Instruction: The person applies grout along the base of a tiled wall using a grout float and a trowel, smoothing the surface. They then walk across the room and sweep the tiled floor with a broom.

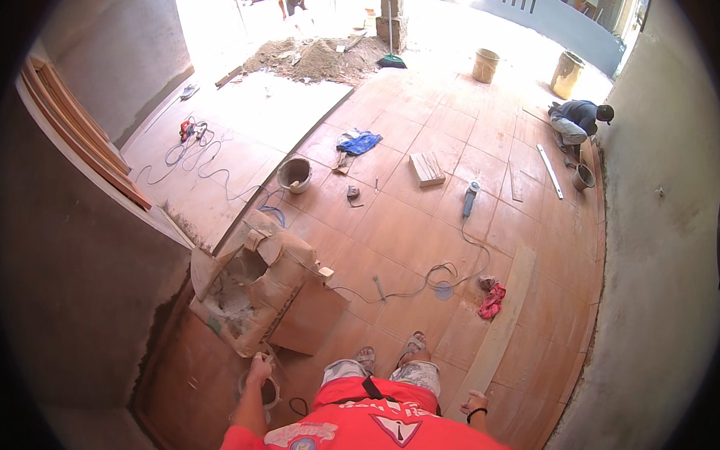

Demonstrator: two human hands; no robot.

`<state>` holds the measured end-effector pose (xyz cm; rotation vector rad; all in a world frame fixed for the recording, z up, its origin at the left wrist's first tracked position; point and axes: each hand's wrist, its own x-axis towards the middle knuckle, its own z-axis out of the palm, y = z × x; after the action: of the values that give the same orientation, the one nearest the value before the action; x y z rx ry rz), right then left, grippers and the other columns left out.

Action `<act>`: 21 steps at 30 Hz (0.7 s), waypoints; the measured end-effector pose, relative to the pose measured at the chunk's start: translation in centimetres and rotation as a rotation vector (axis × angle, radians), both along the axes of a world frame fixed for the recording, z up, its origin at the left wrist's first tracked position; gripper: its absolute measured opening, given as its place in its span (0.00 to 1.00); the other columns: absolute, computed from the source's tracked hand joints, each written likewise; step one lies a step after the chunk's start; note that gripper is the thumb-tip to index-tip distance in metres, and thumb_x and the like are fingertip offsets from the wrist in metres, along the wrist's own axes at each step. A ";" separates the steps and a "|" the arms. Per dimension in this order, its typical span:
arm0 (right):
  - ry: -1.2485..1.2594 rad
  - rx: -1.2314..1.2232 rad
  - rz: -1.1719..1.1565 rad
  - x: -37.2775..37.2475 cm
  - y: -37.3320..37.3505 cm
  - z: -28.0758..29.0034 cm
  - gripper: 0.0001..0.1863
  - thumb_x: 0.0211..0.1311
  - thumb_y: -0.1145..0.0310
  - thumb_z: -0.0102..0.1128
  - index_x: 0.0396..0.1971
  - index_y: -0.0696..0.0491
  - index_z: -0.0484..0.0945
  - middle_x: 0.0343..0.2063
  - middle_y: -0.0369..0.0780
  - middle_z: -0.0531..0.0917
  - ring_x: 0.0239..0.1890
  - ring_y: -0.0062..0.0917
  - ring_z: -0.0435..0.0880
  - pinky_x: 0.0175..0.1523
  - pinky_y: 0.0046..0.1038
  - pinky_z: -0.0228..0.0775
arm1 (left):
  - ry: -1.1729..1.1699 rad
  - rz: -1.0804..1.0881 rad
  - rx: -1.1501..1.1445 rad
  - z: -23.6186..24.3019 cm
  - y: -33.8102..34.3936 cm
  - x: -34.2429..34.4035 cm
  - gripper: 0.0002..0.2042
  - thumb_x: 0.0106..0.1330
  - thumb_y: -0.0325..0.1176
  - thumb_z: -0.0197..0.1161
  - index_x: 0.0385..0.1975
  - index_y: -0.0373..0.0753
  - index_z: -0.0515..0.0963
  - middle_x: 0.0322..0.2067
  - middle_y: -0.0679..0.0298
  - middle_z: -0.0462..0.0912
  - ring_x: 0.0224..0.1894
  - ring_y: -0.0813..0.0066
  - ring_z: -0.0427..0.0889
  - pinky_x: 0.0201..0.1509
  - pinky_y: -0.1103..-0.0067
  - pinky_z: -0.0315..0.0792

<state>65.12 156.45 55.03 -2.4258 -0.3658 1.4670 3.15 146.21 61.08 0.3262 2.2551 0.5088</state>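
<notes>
At the lower left, my left hand (260,366) is closed on the thin handle of a bucket (268,392), which is partly hidden behind my arm. My right hand (474,402) hangs at my right side with loosely curled fingers and nothing visible in it, above a long pale strip (499,333) on the tiles. A torn paper sack (238,308) of grey powder lies just ahead of my left hand, by a loose tile (313,322). A red rag (492,301) lies forward of my right hand.
An angle grinder (470,199) with trailing cord, stacked tiles (427,169), a blue cloth (359,142) and a bucket (294,175) occupy the floor. A co-worker (574,121) crouches by the right wall; another person (292,0) bends beyond a sand heap (318,61).
</notes>
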 end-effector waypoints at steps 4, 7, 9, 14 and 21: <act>0.070 -0.028 0.079 2.8 7.2 -0.8 0.21 0.51 0.86 0.35 0.40 0.53 0.74 0.22 0.43 0.77 0.18 0.28 0.78 0.23 0.32 0.77 | 0.063 -0.071 0.019 1.5 8.3 3.2 0.15 0.47 0.21 0.63 0.35 0.34 0.70 0.31 0.57 0.76 0.34 0.67 0.75 0.38 0.72 0.69; 0.079 -0.116 0.310 2.6 13.6 0.5 0.22 0.49 0.87 0.35 0.41 0.53 0.74 0.23 0.44 0.78 0.19 0.30 0.79 0.24 0.32 0.77 | 0.010 0.064 0.005 -1.9 9.3 5.1 0.15 0.47 0.22 0.63 0.36 0.34 0.70 0.32 0.56 0.77 0.36 0.66 0.76 0.39 0.73 0.69; 0.081 -0.151 0.323 4.8 17.4 -0.3 0.22 0.49 0.86 0.35 0.40 0.53 0.74 0.22 0.45 0.78 0.20 0.31 0.80 0.24 0.33 0.77 | 0.022 -0.018 -0.059 -2.6 11.0 8.5 0.15 0.48 0.23 0.63 0.36 0.34 0.70 0.32 0.56 0.77 0.36 0.66 0.77 0.39 0.73 0.69; 0.078 -0.065 0.353 8.9 28.2 0.4 0.20 0.49 0.86 0.36 0.38 0.53 0.74 0.21 0.47 0.78 0.20 0.32 0.80 0.23 0.35 0.77 | -0.012 0.022 -0.081 -4.1 10.6 14.3 0.13 0.50 0.28 0.64 0.35 0.33 0.71 0.30 0.56 0.79 0.33 0.66 0.78 0.36 0.73 0.71; 0.042 0.088 0.359 11.7 39.9 -0.6 0.20 0.50 0.85 0.37 0.40 0.54 0.73 0.19 0.44 0.77 0.18 0.31 0.79 0.21 0.34 0.76 | -0.125 0.123 -0.168 -3.8 13.5 18.0 0.13 0.51 0.33 0.64 0.32 0.34 0.71 0.25 0.58 0.79 0.27 0.70 0.77 0.30 0.74 0.70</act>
<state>76.83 196.36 54.41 -2.3415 -0.8751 1.5982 21.18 159.71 57.23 0.0692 2.1873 0.3884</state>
